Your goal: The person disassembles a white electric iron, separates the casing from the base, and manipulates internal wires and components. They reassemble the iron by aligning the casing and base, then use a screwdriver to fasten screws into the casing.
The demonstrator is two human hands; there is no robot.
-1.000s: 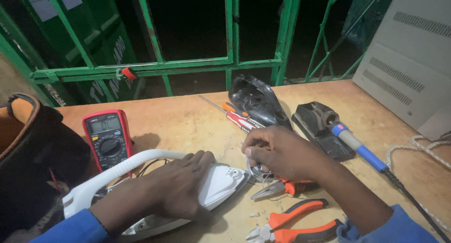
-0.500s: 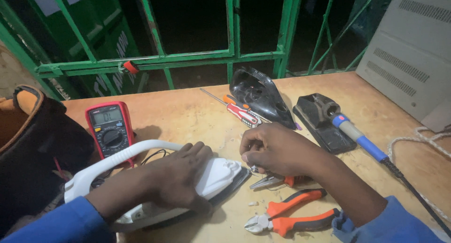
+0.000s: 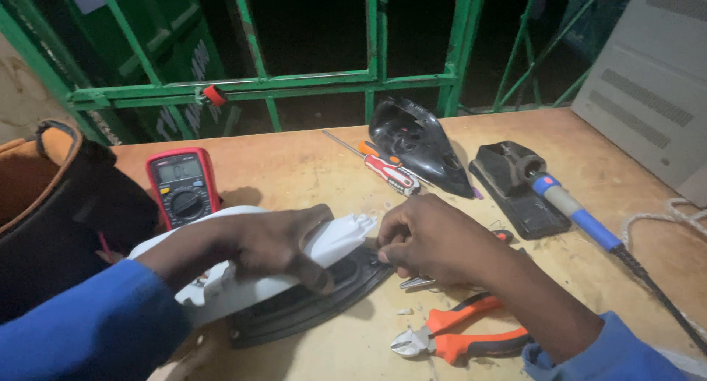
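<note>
A white clothes iron [image 3: 335,241] is pressed down on the wooden workbench [image 3: 294,167] by the left hand [image 3: 276,245], whose fingers are closed over its body. At the iron's pointed front, the right hand [image 3: 434,237] is pinched narrowly on something small; what is gripped cannot be told. Just beneath that hand lie orange-handled cutters [image 3: 456,337]. Beyond the left hand a red multimeter [image 3: 182,184] is seen. Past the right hand lie a red screwdriver [image 3: 389,169], a black iron cover [image 3: 416,142] and a blue-handled soldering iron [image 3: 571,208].
</note>
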